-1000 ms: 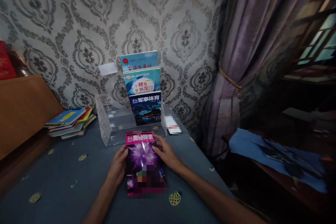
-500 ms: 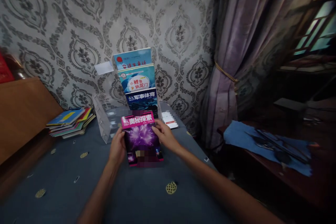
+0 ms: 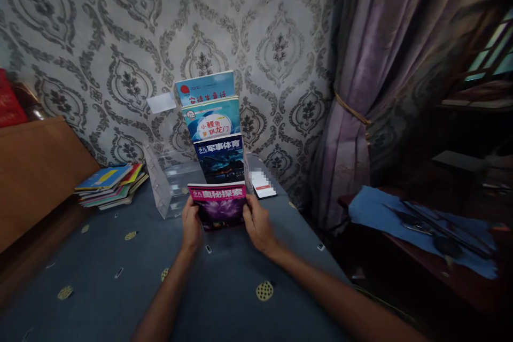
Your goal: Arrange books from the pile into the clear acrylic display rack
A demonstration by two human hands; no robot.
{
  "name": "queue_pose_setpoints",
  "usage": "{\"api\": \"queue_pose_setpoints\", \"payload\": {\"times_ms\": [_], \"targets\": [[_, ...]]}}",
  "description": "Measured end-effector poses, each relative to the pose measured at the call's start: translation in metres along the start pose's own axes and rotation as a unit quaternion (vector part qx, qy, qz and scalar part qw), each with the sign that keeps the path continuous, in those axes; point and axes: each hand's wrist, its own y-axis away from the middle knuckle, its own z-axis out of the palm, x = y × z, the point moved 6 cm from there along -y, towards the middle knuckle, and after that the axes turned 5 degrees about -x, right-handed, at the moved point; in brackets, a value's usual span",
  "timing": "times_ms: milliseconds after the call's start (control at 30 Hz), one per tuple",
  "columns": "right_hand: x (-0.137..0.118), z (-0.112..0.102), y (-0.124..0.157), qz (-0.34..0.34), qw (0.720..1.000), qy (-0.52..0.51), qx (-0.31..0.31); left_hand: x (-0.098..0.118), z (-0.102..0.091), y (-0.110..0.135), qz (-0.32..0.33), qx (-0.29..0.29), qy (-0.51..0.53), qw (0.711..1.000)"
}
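Both hands hold a purple magazine with a pink title band (image 3: 218, 204), standing upright at the front of a clear acrylic tiered rack (image 3: 170, 181). My left hand (image 3: 191, 225) grips its left edge and my right hand (image 3: 257, 223) grips its right edge. Behind it in the rack stand three books in rising steps: a dark blue one (image 3: 220, 157), a light blue one (image 3: 211, 117), and a blue one with a red dot (image 3: 205, 87) at the top.
A stack of colourful books (image 3: 110, 184) lies at the back left on the blue patterned tablecloth (image 3: 120, 272). A small card (image 3: 262, 187) lies right of the rack. A wooden board (image 3: 36, 171) stands left; a purple curtain (image 3: 372, 80) hangs right.
The purple magazine went from lying flat on the cloth to upright, lifted and moved away from me into the rack's front. Both hands moved forward with it.
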Motion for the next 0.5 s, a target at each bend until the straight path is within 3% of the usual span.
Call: {"api": "queue_pose_setpoints", "payload": {"times_ms": [267,500], "targets": [[-0.002,-0.001,-0.005,-0.027,1.000,0.010,0.004,0.005,-0.003,-0.001,0.021,-0.005,-0.144,0.989],[0.001,-0.009,-0.026,-0.043,0.999,0.023,0.023,0.024,0.014,-0.012,0.089,-0.035,-0.294,0.951]]}}
